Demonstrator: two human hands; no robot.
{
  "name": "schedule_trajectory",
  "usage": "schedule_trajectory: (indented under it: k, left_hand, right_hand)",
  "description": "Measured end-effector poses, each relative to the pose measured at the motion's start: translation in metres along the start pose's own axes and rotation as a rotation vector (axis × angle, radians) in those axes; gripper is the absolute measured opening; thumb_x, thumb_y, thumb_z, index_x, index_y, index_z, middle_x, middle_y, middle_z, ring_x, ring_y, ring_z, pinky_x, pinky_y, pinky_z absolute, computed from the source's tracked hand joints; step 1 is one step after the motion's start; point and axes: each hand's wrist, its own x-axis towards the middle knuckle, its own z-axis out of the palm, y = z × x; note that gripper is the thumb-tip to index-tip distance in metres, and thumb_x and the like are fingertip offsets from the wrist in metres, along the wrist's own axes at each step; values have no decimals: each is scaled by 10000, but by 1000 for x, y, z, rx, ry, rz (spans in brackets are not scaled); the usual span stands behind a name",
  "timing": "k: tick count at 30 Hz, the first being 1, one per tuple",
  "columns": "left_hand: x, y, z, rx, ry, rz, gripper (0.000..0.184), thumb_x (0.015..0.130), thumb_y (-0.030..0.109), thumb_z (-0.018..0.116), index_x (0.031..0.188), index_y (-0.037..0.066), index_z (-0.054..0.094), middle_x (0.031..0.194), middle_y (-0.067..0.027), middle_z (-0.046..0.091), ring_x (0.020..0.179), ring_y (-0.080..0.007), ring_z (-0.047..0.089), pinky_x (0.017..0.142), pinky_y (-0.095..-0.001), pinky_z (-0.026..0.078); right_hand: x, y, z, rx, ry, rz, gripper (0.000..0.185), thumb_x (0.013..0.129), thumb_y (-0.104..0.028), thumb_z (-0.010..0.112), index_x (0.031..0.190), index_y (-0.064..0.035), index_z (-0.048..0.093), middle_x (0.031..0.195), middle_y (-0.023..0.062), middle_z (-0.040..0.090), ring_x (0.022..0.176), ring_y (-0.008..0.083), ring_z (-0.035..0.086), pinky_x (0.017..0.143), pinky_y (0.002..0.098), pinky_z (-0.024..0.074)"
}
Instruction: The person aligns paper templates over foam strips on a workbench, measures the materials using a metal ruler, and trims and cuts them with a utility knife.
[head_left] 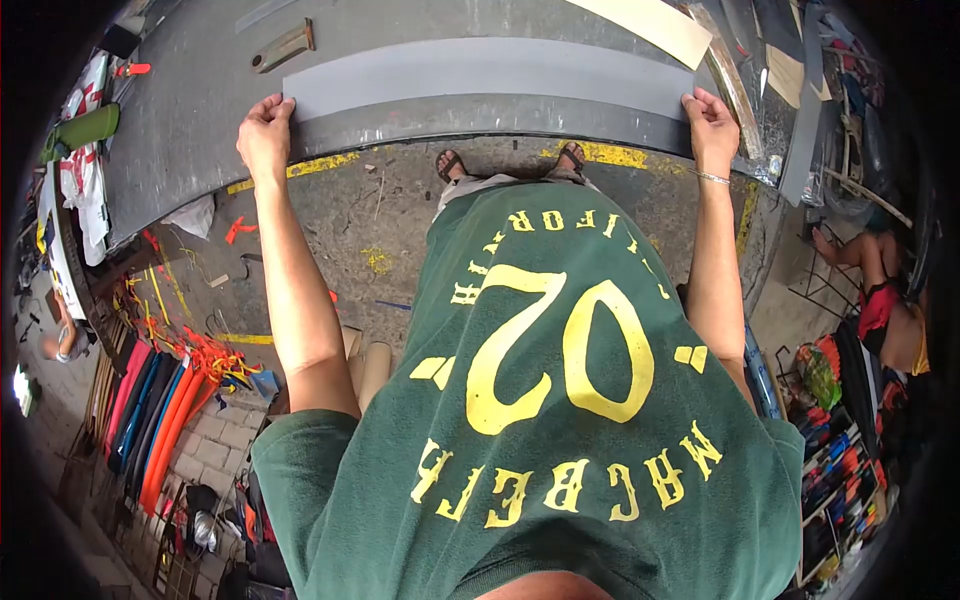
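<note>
A long grey strip [490, 72] of flat sheet material lies across the dark table [190, 110] near its front edge. At its left end, my left hand [265, 137] pinches the corner between thumb and fingers. My right hand [712, 125] grips the opposite end in the same way, with a bracelet [713, 177] on that wrist. Beyond the strip's left end lies a flat, worn bar-shaped tool [283, 47] with a hole. A cream-coloured sheet [650, 28] lies behind the strip's right part.
A long wooden piece [730, 80] runs along the right side of the table. A green piece [85, 132] and white plastic [84, 195] sit at the left edge. Rolls of coloured material [165, 420] stand lower left. Another person [885, 300] sits at the right; one more is far left.
</note>
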Motion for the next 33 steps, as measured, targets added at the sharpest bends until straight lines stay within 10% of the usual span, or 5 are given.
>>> schedule_trajectory:
  k: [11,16,21,24,33]
  left_hand:
    - [-9,11,-4,22,23,33,347,882,318,768,1160,110,777,1045,-74,798,1049,-256,743,971,-382,539]
    - [-28,65,1,1,-68,904,207,882,187,736,1074,109,731,1345,-147,664,1271,-380,597,1072,-461,483]
    - [-44,121,25,212,-371,1231,381,803,184,735,1169,113,656,1564,-86,484,1511,-367,361,1210,-520,375]
    - [-39,130,32,263,-387,1300,391,784,193,749,1148,106,636,1551,-67,487,1497,-354,378,1213,-509,375]
    - [-37,129,36,273,-443,1313,409,777,186,762,1149,108,608,1456,-46,534,1369,-312,488,1142,-453,454]
  right_hand:
    - [1,0,-5,-89,26,-61,338,865,-255,816,1145,-70,774,983,51,760,835,146,702,828,286,552]
    - [-33,-86,15,-275,-62,-828,289,878,-195,771,1127,-62,714,1109,115,713,1063,291,677,957,390,535]
    - [-52,-175,55,-334,-409,-1274,426,781,-132,761,1171,-41,617,1349,223,582,1223,393,593,1006,533,507]
    - [-50,-187,64,-522,-660,-1139,563,707,-220,785,1227,-71,627,1479,235,496,1350,423,460,1107,547,387]
    - [-51,-194,71,-701,-730,-1130,622,749,-243,796,1309,-51,606,1443,226,538,1307,413,500,1085,532,430]
